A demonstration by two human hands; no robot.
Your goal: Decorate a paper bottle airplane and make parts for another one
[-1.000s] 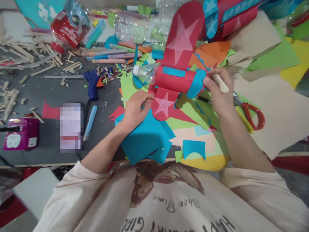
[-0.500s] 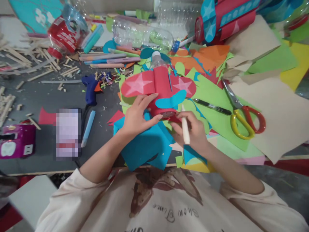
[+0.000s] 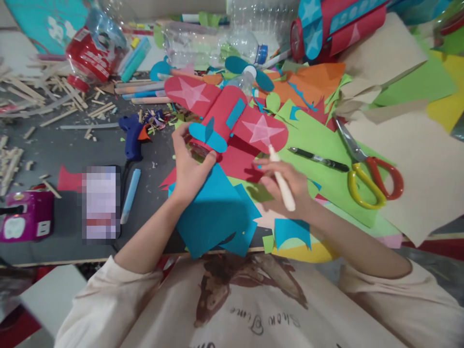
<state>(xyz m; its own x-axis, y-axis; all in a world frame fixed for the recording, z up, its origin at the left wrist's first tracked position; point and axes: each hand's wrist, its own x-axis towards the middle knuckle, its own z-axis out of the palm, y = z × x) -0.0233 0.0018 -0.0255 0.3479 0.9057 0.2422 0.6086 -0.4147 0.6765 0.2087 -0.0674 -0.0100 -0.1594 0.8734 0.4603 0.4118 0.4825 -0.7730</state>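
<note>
You have the red paper plane (image 3: 224,110) at the middle of the table (image 3: 65,145), on top of the coloured scraps, with its bottle nose and teal propeller (image 3: 248,72) pointing away from you. Your left hand (image 3: 189,166) is closed around the tail end of the body, just under the blue tail fin (image 3: 206,136), and holds the model slightly tilted. Your right hand (image 3: 288,188) pinches a white stick (image 3: 282,179) the way you would hold a pen. Its tip sits at the near edge of the starred wing (image 3: 263,131); whether it touches the paper cannot be told. The step in hand looks like work along that wing's edge, above the loose red sheet (image 3: 239,163) and beside the blue sheet (image 3: 217,212). A move at that edge calls for a firm, quiet grip at the tail so the light body does not roll. It also calls for gentle pressure from the stick, since the wing is thin paper with nothing under it. The scissors (image 3: 366,169) and black pen (image 3: 319,159) lie to your right, apart from both hands.
</note>
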